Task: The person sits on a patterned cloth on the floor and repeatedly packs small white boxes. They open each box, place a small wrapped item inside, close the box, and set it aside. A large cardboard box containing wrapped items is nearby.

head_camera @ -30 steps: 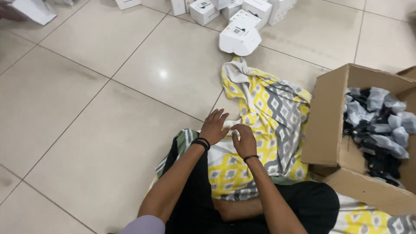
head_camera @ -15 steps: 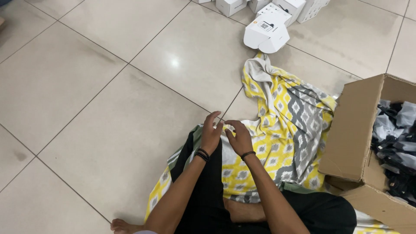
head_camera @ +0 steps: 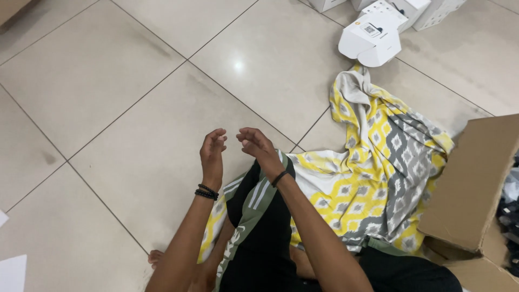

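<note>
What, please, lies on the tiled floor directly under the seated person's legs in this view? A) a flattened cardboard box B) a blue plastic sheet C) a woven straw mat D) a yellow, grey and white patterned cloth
D: the yellow, grey and white patterned cloth spreads from beneath the person's legs across the tiled floor, beside the open cardboard box.

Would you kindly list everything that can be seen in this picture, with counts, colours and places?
patterned cloth: one, yellow, grey and white, spread on the floor to the right of the hands
cardboard box: one, brown, open, right edge, dark items inside
small boxes: several, white, top right on the floor
paper sheets: white, two corners showing, bottom left
tiled floor: beige, glossy
left hand: raised, empty, dark bead bracelets at the wrist
right hand: raised, empty, dark band at the wrist
</note>
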